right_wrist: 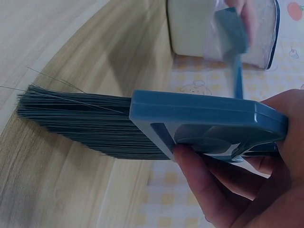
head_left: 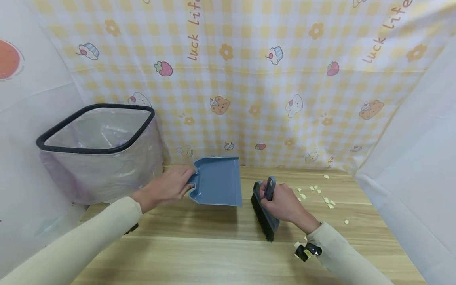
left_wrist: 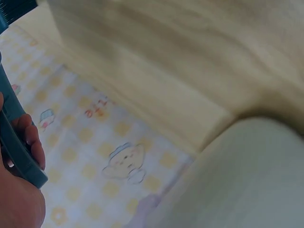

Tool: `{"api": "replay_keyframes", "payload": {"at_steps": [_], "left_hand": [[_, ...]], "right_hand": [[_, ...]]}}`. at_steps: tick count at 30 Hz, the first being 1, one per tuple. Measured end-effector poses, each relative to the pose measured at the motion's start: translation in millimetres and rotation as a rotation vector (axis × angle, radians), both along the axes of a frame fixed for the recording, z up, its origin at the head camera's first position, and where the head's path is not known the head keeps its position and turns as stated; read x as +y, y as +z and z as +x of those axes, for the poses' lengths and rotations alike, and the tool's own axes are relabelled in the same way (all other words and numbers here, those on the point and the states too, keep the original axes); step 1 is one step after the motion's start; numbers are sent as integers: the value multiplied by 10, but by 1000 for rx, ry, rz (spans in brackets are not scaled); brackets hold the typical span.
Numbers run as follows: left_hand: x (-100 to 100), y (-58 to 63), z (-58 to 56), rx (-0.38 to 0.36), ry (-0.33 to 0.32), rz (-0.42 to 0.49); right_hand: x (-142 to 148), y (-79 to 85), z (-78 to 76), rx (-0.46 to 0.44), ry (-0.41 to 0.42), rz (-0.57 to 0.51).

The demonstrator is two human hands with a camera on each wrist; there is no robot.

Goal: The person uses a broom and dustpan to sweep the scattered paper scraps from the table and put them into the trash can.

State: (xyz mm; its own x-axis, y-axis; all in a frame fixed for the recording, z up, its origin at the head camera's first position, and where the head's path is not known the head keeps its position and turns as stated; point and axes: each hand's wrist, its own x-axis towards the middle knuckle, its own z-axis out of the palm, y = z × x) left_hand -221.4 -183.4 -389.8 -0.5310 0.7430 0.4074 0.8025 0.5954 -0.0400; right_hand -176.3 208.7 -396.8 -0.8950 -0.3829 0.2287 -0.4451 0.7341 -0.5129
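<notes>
A blue dustpan (head_left: 219,180) is held above the wooden table by my left hand (head_left: 171,184), whose fingers wrap its handle at the left side. In the left wrist view only the dustpan's handle (left_wrist: 21,147) and part of the hand show. My right hand (head_left: 281,202) grips a small blue brush (right_wrist: 199,114) with dark bristles (right_wrist: 80,123), to the right of the dustpan and apart from it. Small pale yellow scraps (head_left: 327,200) lie scattered on the table beyond the right hand, and a few show near the right wrist.
At the left stands a bin with a black rim (head_left: 96,150) and a translucent bag lining. A yellow checked cloth (head_left: 249,79) hangs along the back of the wooden table (head_left: 199,253). White sheets (head_left: 420,138) close off both sides.
</notes>
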Motion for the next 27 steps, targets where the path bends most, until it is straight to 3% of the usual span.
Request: {"api": "replay_keyframes", "payload": {"at_steps": [10,13,19,27], "left_hand": [[42,-402,-61,-59,-18,-6],[56,-499,-75,-108,-8,-17],[72,-647,-113,-205,27,-68],[76,-829,-169,-235,40,-96]], "right_hand": [[-7,6,29,-14,9,-11],[-7,4,27,-11,10,-11],[-9,2,23,-14,14,-13],[-5,16,34,-28,11,-15]]}}
